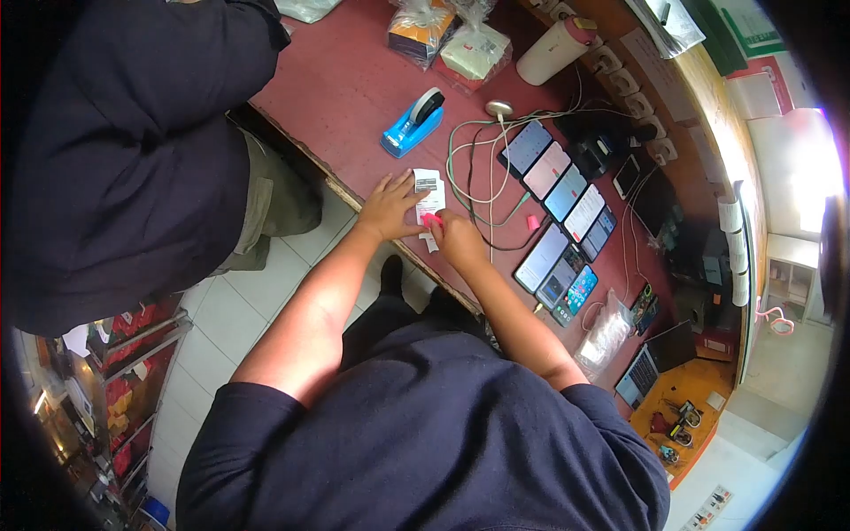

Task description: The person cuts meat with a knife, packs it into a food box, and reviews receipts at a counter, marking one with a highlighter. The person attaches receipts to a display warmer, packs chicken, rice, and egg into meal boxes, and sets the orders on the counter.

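Note:
A printed white paper slip (428, 188) lies on the red table near its front edge. My left hand (388, 209) rests on the slip's left side with its fingers spread, pressing it flat. Closed around a pink highlighter (432, 219), my right hand (459, 239) is at the lower part of the slip. The pink thing touches the paper between my two hands. A pink cap (533, 222) lies on the table to the right, beside cables.
Beyond the slip stands a blue tape dispenser (413, 124). Several phones (565, 193) and cables lie to the right. Bagged boxes (473, 55) and a white bottle (554, 53) stand at the back. Another person (133, 150) stands at the left.

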A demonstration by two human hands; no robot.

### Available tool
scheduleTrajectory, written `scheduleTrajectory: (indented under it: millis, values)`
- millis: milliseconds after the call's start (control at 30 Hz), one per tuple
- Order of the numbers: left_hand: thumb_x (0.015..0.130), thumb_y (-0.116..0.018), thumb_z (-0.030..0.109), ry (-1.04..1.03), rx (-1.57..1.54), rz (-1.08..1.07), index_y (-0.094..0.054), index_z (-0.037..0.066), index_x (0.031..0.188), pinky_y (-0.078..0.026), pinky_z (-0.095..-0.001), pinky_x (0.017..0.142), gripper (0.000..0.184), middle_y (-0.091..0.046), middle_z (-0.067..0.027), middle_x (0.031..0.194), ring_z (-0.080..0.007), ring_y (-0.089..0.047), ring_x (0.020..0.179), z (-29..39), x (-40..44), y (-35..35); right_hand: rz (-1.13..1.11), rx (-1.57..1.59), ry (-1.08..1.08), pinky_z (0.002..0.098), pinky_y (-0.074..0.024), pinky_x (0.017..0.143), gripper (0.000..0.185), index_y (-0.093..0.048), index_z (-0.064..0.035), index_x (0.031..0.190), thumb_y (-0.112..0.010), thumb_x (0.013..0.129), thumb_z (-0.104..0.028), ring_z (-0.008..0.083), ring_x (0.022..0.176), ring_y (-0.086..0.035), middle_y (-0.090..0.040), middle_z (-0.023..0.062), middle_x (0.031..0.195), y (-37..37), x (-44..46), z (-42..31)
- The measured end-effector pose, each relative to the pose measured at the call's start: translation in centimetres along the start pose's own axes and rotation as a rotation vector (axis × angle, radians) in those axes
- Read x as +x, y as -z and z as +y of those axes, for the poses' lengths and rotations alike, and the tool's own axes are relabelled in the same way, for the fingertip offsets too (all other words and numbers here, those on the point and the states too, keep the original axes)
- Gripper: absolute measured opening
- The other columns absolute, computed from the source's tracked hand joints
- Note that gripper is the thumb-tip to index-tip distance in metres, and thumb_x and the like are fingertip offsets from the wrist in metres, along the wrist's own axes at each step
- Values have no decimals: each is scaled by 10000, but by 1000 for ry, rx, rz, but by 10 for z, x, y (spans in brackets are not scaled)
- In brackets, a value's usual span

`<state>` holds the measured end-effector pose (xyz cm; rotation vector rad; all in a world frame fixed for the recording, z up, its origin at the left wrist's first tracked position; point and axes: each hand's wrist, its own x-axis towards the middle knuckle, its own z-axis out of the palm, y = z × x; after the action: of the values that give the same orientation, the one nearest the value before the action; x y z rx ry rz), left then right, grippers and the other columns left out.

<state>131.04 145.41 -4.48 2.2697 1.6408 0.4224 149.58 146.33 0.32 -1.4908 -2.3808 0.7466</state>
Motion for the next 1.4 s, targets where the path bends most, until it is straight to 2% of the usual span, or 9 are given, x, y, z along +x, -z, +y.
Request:
scheduleTrajectory:
  millis: [433,667,767,967,1067,1133,1167,1233,1400]
  values:
    - [549,-727,609,-31,-41,34,-520,163,1288,-184,-486,1097,887,-380,-172,1400,-295,-261,1360,1,-2,4,-23,-1,-107,452,-487,646,248,-625,-5,910,-611,844,-243,394,737,-622,-634,226,784,18,-17,10]
    - [551,-733,600,-26,-46,46,-525,166,1279,-193,-485,1094,873,-400,-174,1387,-301,-278,1351,2,-1,4,-18,46,-73,461,-482,649,247,-622,-16,938,-602,846,-245,393,745,-619,-635,225,788,10,-21,-3]
    - [553,-734,598,-36,-32,53,-526,169,1276,-197,-482,1094,867,-409,-174,1379,-301,-287,1347,1,0,2,-44,72,-69,482,-466,653,242,-591,-7,864,-559,874,-246,404,756,-608,-619,241,799,10,-19,-9]
    - [552,-729,612,-34,-35,48,-514,171,1288,-191,-480,1099,885,-403,-172,1383,-296,-274,1353,2,-2,4,-40,9,-81,460,-478,635,242,-625,-16,966,-608,840,-222,402,744,-612,-632,231,793,9,-18,10]
    - [550,-725,622,-29,-25,23,-509,172,1295,-186,-480,1101,896,-399,-169,1386,-294,-265,1357,2,-2,4,88,62,-34,426,-482,610,271,-622,-16,1020,-612,850,-227,353,686,-634,-617,234,739,15,-20,18]
    - [536,-726,632,-28,-26,30,-512,172,1293,-186,-479,1101,911,-398,-166,1387,-291,-263,1358,2,-2,5,184,257,-157,335,-476,604,286,-617,-19,1066,-598,881,-238,222,655,-623,-634,147,721,26,-22,23]
    - [536,-726,632,-32,-25,32,-512,172,1293,-186,-479,1101,911,-398,-166,1387,-291,-263,1358,2,-2,5,188,255,-156,335,-476,604,286,-617,-19,1066,-598,881,-238,222,655,-623,-634,147,721,31,-24,29]
    - [575,-711,620,-33,-33,38,-520,171,1286,-188,-478,1099,862,-404,-162,1383,-290,-265,1358,3,-2,6,204,692,-445,253,-441,629,277,-610,-28,1095,-576,911,-232,107,685,-553,-614,27,755,37,-30,48]
    - [692,-669,530,-35,-71,85,-558,173,1245,-203,-481,1089,667,-426,-158,1364,-291,-284,1347,-4,0,-8,231,762,-534,209,-410,666,237,-590,-28,1106,-558,920,-173,75,691,-511,-595,-1,831,48,-61,107]
